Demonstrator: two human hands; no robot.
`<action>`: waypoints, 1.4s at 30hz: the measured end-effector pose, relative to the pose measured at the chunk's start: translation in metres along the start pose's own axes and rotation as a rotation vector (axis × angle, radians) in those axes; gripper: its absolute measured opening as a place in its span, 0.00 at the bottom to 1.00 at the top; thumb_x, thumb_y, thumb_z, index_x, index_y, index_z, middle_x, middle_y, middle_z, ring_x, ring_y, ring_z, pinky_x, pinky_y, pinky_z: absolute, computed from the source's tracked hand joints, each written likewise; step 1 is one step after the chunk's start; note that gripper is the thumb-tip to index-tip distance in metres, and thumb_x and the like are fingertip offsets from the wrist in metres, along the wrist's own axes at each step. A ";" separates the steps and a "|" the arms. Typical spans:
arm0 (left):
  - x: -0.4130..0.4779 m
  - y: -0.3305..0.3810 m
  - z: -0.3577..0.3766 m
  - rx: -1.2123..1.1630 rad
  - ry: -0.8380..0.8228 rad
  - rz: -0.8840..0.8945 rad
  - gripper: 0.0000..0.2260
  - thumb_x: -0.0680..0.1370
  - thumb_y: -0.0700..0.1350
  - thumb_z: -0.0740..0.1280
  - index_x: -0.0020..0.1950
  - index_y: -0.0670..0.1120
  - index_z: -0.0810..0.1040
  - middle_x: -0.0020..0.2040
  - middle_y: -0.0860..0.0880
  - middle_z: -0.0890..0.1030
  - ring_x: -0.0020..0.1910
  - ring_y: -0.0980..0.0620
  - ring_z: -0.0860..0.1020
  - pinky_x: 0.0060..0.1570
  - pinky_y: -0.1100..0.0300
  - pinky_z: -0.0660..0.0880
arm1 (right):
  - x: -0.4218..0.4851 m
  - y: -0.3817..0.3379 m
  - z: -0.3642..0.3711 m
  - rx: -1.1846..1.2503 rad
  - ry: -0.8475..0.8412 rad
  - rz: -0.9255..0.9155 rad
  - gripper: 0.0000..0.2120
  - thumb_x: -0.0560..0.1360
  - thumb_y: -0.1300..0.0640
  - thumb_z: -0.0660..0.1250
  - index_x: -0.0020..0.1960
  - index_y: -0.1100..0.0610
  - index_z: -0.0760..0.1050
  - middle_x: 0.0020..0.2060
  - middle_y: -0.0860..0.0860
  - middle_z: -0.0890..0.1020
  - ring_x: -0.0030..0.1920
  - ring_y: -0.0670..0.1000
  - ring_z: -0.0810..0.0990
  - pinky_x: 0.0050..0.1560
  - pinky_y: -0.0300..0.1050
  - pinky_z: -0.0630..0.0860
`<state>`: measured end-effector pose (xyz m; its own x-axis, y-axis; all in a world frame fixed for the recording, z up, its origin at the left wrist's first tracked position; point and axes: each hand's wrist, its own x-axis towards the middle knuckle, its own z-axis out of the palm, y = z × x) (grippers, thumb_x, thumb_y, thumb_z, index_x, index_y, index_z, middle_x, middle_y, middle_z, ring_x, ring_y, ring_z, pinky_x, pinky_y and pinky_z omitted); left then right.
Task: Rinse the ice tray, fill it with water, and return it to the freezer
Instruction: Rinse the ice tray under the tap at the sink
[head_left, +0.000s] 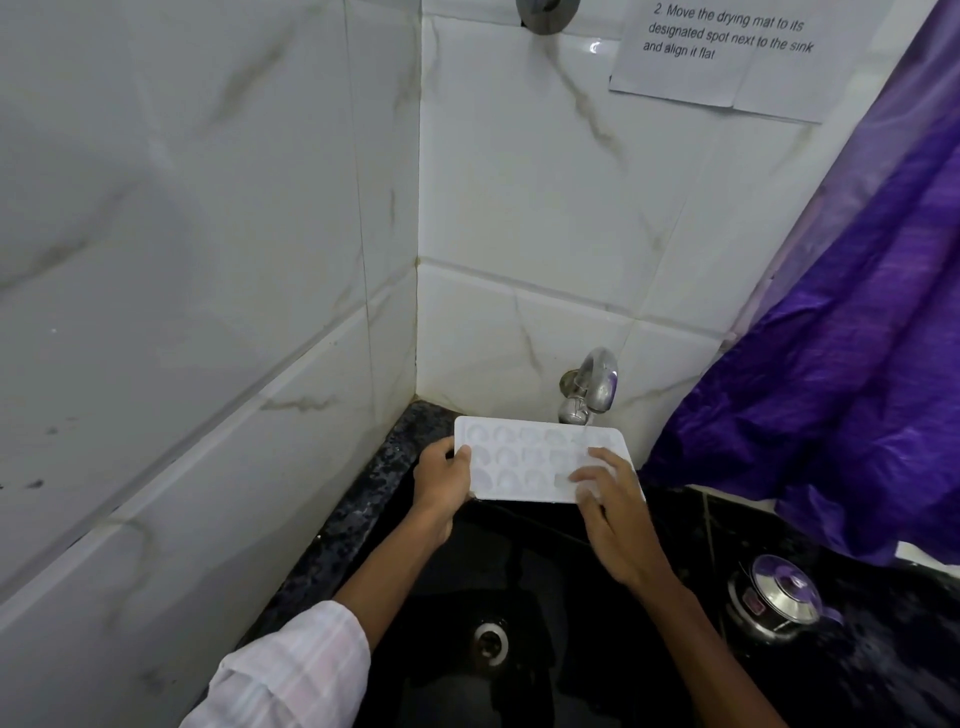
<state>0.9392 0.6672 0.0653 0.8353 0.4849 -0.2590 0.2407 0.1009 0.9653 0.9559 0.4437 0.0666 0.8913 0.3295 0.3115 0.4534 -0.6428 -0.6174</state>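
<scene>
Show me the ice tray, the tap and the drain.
ice tray (519, 457): head view, middle of its moulded top face.
tap (597, 382): head view, curved metal spout above the tray.
drain (491, 643): head view, metal ring in the black sink's floor.

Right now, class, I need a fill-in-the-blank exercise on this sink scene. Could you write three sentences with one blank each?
1. The left hand grips the white ice ___.
2. The tray sits below the metal ___.
3. The right hand rests on the tray above the ___ sink.

Missing words: tray; tap; black
</scene>
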 end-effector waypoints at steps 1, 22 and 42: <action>0.000 -0.002 -0.002 0.003 -0.001 -0.004 0.10 0.83 0.42 0.59 0.55 0.47 0.80 0.53 0.47 0.83 0.50 0.48 0.83 0.47 0.49 0.84 | -0.001 0.001 -0.001 0.038 0.114 0.052 0.08 0.81 0.55 0.60 0.57 0.52 0.76 0.70 0.47 0.65 0.69 0.44 0.63 0.66 0.28 0.57; -0.022 -0.055 -0.044 0.058 -0.059 0.028 0.10 0.85 0.42 0.59 0.59 0.53 0.78 0.54 0.50 0.84 0.52 0.50 0.84 0.55 0.44 0.81 | -0.029 0.032 0.015 0.402 0.040 0.611 0.14 0.78 0.58 0.67 0.63 0.53 0.77 0.53 0.48 0.83 0.51 0.44 0.81 0.51 0.41 0.77; -0.017 -0.057 -0.067 0.282 0.087 0.377 0.11 0.80 0.38 0.67 0.62 0.43 0.81 0.55 0.49 0.85 0.54 0.55 0.83 0.55 0.61 0.79 | -0.032 0.020 0.015 0.420 0.167 0.470 0.10 0.74 0.61 0.73 0.53 0.53 0.77 0.47 0.44 0.82 0.46 0.41 0.83 0.46 0.34 0.79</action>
<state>0.8780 0.7110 0.0173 0.8488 0.5143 0.1224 0.0638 -0.3295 0.9420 0.9361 0.4308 0.0337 0.9982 -0.0544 0.0269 0.0058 -0.3558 -0.9345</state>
